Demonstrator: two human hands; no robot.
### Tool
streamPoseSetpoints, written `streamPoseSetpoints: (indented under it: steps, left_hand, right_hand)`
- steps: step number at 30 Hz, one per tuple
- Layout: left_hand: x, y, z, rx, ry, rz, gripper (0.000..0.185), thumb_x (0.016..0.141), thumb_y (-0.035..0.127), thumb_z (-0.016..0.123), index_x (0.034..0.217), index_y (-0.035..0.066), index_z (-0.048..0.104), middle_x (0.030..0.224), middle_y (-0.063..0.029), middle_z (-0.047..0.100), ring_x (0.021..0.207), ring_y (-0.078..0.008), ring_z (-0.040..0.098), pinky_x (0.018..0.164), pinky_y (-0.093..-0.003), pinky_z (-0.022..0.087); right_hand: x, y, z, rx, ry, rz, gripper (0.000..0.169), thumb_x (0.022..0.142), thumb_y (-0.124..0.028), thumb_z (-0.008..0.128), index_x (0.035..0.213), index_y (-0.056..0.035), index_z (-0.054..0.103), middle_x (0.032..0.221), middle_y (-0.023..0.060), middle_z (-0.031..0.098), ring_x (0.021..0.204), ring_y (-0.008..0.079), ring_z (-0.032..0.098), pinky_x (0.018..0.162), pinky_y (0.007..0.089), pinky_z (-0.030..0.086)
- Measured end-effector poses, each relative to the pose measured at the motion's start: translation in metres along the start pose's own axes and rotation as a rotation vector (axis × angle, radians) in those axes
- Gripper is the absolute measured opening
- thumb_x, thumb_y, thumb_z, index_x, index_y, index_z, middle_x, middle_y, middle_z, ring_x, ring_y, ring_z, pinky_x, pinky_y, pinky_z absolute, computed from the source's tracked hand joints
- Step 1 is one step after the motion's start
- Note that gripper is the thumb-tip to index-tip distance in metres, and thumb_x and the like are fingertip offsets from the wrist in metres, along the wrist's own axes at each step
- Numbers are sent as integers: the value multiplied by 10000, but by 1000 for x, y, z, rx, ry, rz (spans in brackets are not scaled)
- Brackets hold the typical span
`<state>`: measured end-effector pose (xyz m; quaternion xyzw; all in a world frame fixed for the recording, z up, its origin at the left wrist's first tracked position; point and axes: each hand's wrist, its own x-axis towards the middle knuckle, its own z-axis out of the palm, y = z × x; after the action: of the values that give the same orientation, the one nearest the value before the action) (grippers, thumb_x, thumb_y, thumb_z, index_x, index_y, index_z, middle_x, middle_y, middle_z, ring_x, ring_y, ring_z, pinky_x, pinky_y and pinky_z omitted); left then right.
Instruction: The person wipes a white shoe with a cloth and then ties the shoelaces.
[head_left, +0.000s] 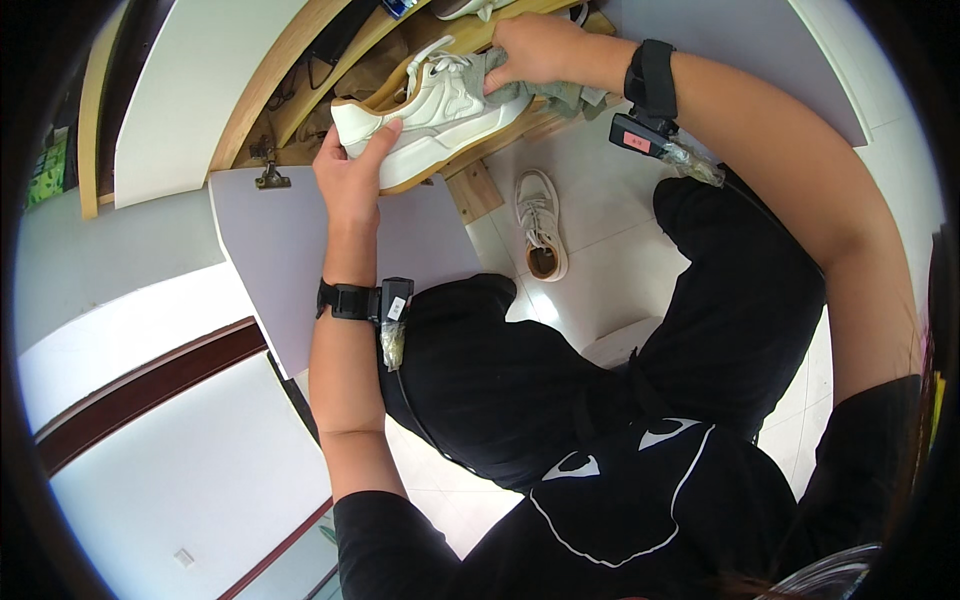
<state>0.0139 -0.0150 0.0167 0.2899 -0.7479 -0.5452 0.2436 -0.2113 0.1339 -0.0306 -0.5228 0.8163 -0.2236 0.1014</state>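
My left hand (352, 176) grips a white sneaker (427, 127) by its heel, the thumb on its side near the tan-edged sole. My right hand (529, 52) clasps a grey cloth (559, 94) that lies against the sneaker's toe; part of the cloth hangs past the toe. The shoe is held sideways in front of an open wooden shoe cabinet, its white laces on the upper side. A second white sneaker (538, 225) rests upright on the tiled floor below, its opening towards me.
Wooden cabinet slats (330, 82) hold other footwear and dark items behind the sneaker. A grey cabinet door (277, 225) with a metal hinge (271, 178) stands open at left, another grey panel (735, 52) at upper right. My knees in black trousers flank the floor tiles.
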Motion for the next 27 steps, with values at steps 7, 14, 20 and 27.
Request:
streamPoseSetpoints:
  steps: [7, 14, 20, 27]
  left_hand:
    - [-4, 0, -4, -44, 31, -1, 360, 789, 71, 814, 1088, -35, 644, 1005, -110, 704, 854, -153, 676, 778, -291, 544]
    - [0, 0, -6, 3, 28, 2, 385, 813, 92, 802, 1126, -46, 628, 1039, -116, 699, 875, -160, 676, 806, -290, 539]
    - [-3, 3, -8, 59, -16, 26, 393, 803, 84, 807, 1127, -50, 632, 1036, -118, 702, 867, -160, 679, 793, -291, 544]
    - [-4, 10, -4, 130, -82, 81, 355, 789, 63, 807, 1090, -47, 653, 998, -110, 710, 848, -144, 671, 782, -279, 538]
  right_hand:
    - [-10, -19, -2, -22, -27, -64, 614, 692, -519, 808, 1032, -15, 718, 889, 192, 718, 876, 353, 705, 759, 446, 558]
    - [-6, -3, -8, -30, -29, -25, 537, 688, -495, 808, 861, 7, 726, 790, 210, 703, 797, 373, 702, 716, 461, 561]
    - [-8, -13, -1, -33, 2, -28, 655, 645, -516, 831, 1049, -13, 721, 897, 190, 721, 881, 351, 704, 760, 432, 564]
    - [-1, 0, 0, -40, -1, -28, 607, 629, -487, 851, 965, 3, 724, 861, 209, 711, 853, 368, 700, 750, 443, 561]
